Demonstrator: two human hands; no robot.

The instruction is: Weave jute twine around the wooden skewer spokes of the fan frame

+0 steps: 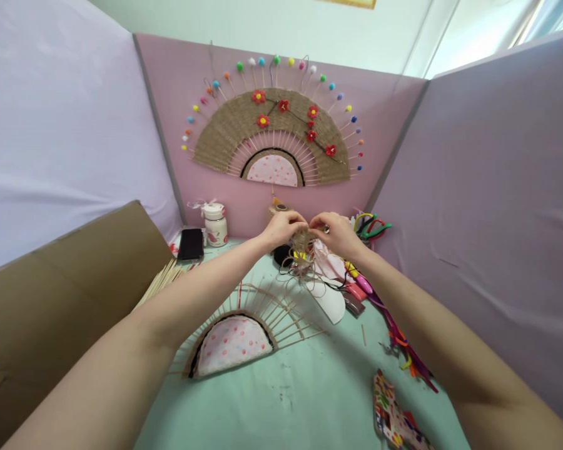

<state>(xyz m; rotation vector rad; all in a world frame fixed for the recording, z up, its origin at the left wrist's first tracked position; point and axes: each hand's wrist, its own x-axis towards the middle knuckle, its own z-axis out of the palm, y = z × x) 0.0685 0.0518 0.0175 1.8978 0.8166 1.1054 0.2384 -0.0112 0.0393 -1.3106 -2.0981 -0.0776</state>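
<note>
Both hands are raised close together over the far side of the table, fingertips pinched at a tangle of brown twine that hangs below them. My left hand grips it from the left, and my right hand from the right. Nearer to me lies a half-made fan, with a pink dotted half-circle, a black edge and thin sticks spreading outward. A strand of twine runs among its sticks. Under the tangle sit a black ball of cord and a white card piece.
A finished fan with red flowers and coloured pom-poms hangs on the pink back panel. At left are a cardboard box, a phone and a white jar. Pipe cleaners and a floral-patterned item lie at right.
</note>
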